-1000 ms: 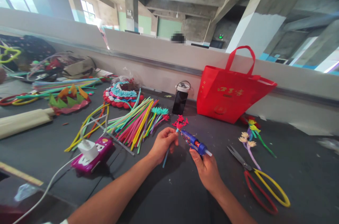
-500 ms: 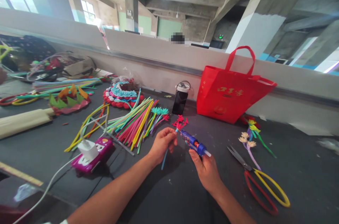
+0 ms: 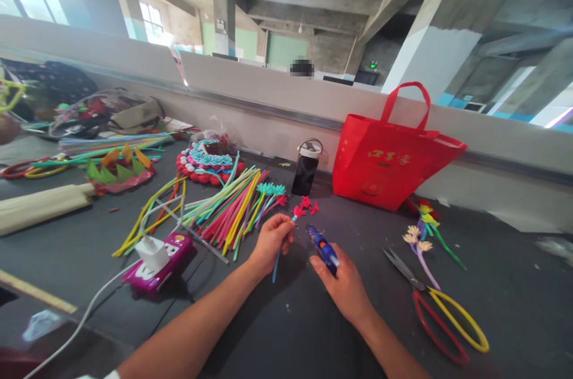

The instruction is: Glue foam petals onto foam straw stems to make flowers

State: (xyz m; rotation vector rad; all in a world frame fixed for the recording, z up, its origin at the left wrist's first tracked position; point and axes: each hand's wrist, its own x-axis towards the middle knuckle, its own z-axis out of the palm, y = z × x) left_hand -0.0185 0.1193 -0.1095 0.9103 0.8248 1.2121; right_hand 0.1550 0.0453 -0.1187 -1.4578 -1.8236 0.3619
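Observation:
My left hand [image 3: 269,240] pinches a thin blue stick [image 3: 277,259] tipped with a small red flower [image 3: 298,212]. My right hand [image 3: 343,286] grips a blue glue gun [image 3: 322,246], its nozzle pointing up and left, a short gap from the flower. Two loose red flowers [image 3: 310,205] lie just beyond on the dark table [image 3: 514,283]. Both forearms reach in from the bottom edge.
A pile of coloured sticks [image 3: 228,203] lies left of my hands. A magenta power strip [image 3: 157,255] with a white plug sits near left. Red-and-yellow scissors [image 3: 441,307] lie on the right. A red tote bag [image 3: 394,155] and a dark bottle [image 3: 305,169] stand behind.
My right hand has drawn the glue gun back and down from the flower, turning it more upright. My left hand still holds the stick, shifted slightly left.

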